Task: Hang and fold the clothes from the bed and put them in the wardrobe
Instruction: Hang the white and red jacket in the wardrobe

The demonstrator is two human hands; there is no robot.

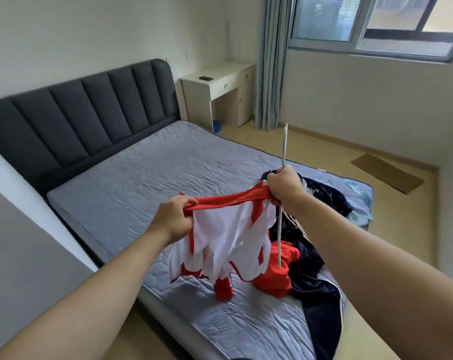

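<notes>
Over bed (168, 172), red-white garment (225, 237) stretches between left grip (174, 219) and right grip (285, 185).

Both hands, left (174, 219) and right (285, 187), stretch a red-and-white garment (228, 242) above the bed (147, 172).

A red-and-white garment (220, 235) hangs stretched above the grey bed (142, 178), white hanger (283, 146) upright beside it, navy clothes (316, 302) heaped nearby

The red-and-white garment (220, 237) is hanging as soft, matt cloth; the hanger (284, 145) is looking smooth and pale; the mattress (142, 178) is showing quilted grey fabric, the headboard (85, 110) padded dark cloth, the desk (220, 76) smooth matt white.
</notes>
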